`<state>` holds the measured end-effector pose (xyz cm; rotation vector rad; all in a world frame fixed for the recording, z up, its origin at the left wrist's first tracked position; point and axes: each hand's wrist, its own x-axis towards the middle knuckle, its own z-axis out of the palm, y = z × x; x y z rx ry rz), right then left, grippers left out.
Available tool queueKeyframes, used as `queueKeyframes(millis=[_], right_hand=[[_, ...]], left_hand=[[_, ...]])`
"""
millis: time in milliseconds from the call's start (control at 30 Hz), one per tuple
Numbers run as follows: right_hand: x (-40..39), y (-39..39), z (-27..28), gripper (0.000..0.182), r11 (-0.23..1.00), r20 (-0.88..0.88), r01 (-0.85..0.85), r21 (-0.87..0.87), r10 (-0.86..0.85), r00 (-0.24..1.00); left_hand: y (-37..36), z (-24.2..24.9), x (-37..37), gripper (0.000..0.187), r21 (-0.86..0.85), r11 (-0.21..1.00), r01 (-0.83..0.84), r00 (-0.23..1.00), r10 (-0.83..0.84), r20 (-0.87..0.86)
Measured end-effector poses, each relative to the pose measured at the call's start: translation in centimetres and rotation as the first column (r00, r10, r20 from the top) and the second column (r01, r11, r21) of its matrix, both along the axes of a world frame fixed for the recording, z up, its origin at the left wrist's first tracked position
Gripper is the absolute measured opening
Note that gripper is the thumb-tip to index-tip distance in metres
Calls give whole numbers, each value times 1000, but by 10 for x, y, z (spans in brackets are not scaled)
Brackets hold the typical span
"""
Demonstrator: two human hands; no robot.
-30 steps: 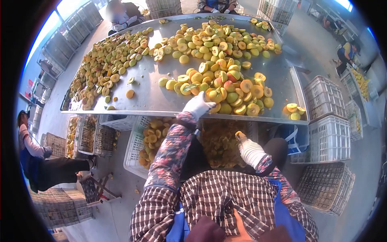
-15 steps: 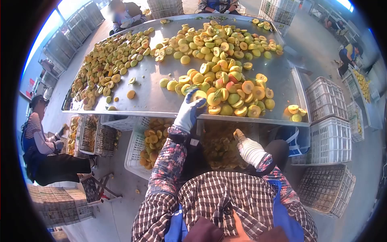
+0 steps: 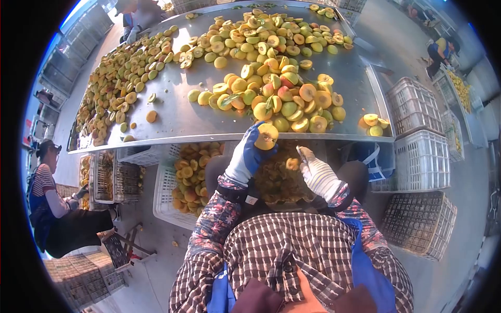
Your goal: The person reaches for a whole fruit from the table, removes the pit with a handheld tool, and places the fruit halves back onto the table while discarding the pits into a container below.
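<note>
My left hand [image 3: 247, 155], in a white and blue work glove, grips a peach half [image 3: 266, 136] with its cut face and brown pit hollow turned up, just off the table's front edge. My right hand [image 3: 317, 175], in a striped glove with worn, brownish fingertips, is closed around a small thin tool [image 3: 300, 151] whose exact kind is hidden. Between and below the hands lies a dim container [image 3: 284, 190] of fruit pieces; an orange piece [image 3: 292, 164] shows near my right fingertips. A heap of peach halves [image 3: 287, 99] covers the metal table [image 3: 172, 117] ahead.
A white crate [image 3: 165, 195] of peach halves stands left of my legs. Stacked crates [image 3: 421, 159] and a blue bag [image 3: 371, 161] are at right. A seated co-worker [image 3: 57, 193] is on the left; another person [image 3: 136, 18] sits at the table's far side.
My left hand has drawn back from the heap toward me with a peach half in it. My right hand has turned slightly inward. The view has tilted downward.
</note>
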<state>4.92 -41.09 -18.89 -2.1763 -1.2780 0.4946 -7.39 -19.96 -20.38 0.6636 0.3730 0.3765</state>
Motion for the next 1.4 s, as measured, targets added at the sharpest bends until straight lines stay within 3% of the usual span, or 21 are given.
queueKeyframes(millis=[67, 133, 267, 300, 333, 400, 433, 467, 600, 667, 700, 833, 933, 1067, 1133, 1200, 1267, 1300, 1333, 1367, 1400], right_hand=[[-1, 2, 4, 54, 1000, 13, -4, 26, 4, 1000], [-7, 2, 16, 56, 996, -84, 80, -32, -82, 993], [-16, 13, 27, 44, 943, -42, -34, 330, 51, 998], [-19, 15, 35, 34, 967, -17, -10, 255, 15, 1000], [-20, 18, 38, 34, 966, -16, -7, 258, 11, 1000], [-20, 23, 42, 30, 999, 81, 2, 39, -5, 997], [-20, 25, 45, 30, 1000, 103, 16, -23, -14, 995], [-21, 26, 45, 30, 1000, 102, 19, -22, -17, 995], [-22, 28, 35, 34, 998, 181, -3, -68, 16, 983], [-26, 32, 37, 33, 996, 133, -20, -91, 32, 991], [-29, 32, 39, 35, 991, 112, -10, -130, 25, 993], [-33, 38, 55, 38, 966, 60, -29, -258, 46, 997], [-29, 38, 30, 39, 984, 152, -47, -172, 74, 986], [-28, 37, 27, 37, 981, 79, -80, -176, 96, 992], [-32, 36, 24, 35, 997, -31, -82, 10, 83, 996], [-31, 39, 20, 33, 993, -10, -57, 103, 58, 998], [-28, 41, 19, 31, 970, 18, -33, 240, 29, 999], [-28, 42, 18, 31, 947, -9, -4, 320, 7, 1000], [-25, 41, 18, 31, 946, -9, 1, 325, 2, 1000], [-21, 38, 17, 30, 942, 4, 4, 335, -6, 1000], [-17, 35, 17, 30, 940, 16, 5, 342, -12, 1000]], left_hand=[[-6, -3, 0, 42, -45, 998, -34, 997, 31, -66], [-7, -17, -1, 39, 76, 997, -24, 1000, 25, -12], [-24, 10, 1, 40, -66, 998, 3, 1000, -5, -31], [-27, 17, -2, 41, 615, 788, -25, 994, 82, -65], [-30, 23, -4, 43, 984, 177, 0, 985, 168, -31], [-34, 23, 0, 45, 974, 225, 9, 990, 136, -40], [-34, 20, 3, 46, 761, 648, 42, 995, 40, -89], [-35, 17, 5, 48, 376, 922, 97, 994, -68, -89], [-37, 10, 8, 49, 507, 858, 85, 995, -45, -90], [-45, 10, 11, 50, 370, 929, -8, 998, 30, -53], [-47, 3, 15, 52, 498, 864, -76, 990, 127, -69], [-48, 3, 16, 62, 618, 774, -139, 958, 263, -113], [-46, 3, 15, 65, 612, 782, -117, 968, 228, -107], [-43, 15, 12, 67, 588, 807, -59, 965, 198, -174], [-44, 22, 13, 68, 613, 780, -128, 955, 264, -137], [-40, 24, 16, 64, 712, 691, -124, 944, 304, -131], [-37, 19, 23, 65, 582, 783, -222, 942, 327, -81], [-31, 11, 22, 51, 414, 891, -185, 972, 228, -58], [-33, 19, 20, 51, 419, 890, -180, 973, 223, -57], [-38, 35, 17, 51, 725, 676, -133, 967, 247, -54], [-42, 43, 15, 52, 927, 371, -63, 962, 270, -43]])
